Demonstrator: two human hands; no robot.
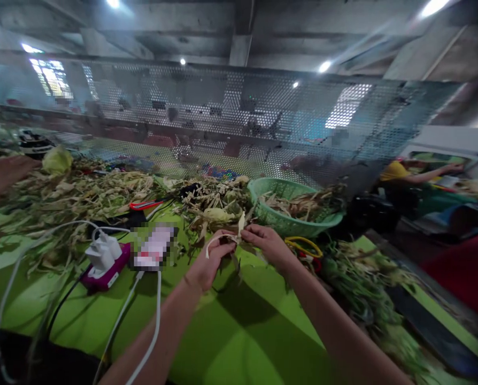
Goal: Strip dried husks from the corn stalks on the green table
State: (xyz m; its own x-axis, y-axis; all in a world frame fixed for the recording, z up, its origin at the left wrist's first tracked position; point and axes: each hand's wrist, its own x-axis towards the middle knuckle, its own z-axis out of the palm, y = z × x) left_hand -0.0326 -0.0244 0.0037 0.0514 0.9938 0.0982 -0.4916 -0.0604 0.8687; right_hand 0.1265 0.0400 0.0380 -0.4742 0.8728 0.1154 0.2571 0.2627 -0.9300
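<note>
My left hand (pixel 210 259) and my right hand (pixel 265 240) are together over the green table (pixel 239 331). Both are closed on a pale dried leaf strip (pixel 228 239) that runs between them. One end of the strip curls down beside my left hand, and a short tip sticks up between the two hands. Just behind my hands lies a heap of dried husks and leaves (pixel 215 203).
A green basket (pixel 281 206) of husks stands behind my right hand. A pink power strip with white plugs (pixel 105 259), a blurred-out phone (pixel 154 248) and white cables lie left. Green plant scraps (pixel 359 278) pile at right. Another person's hand (pixel 2 171) reaches in far left.
</note>
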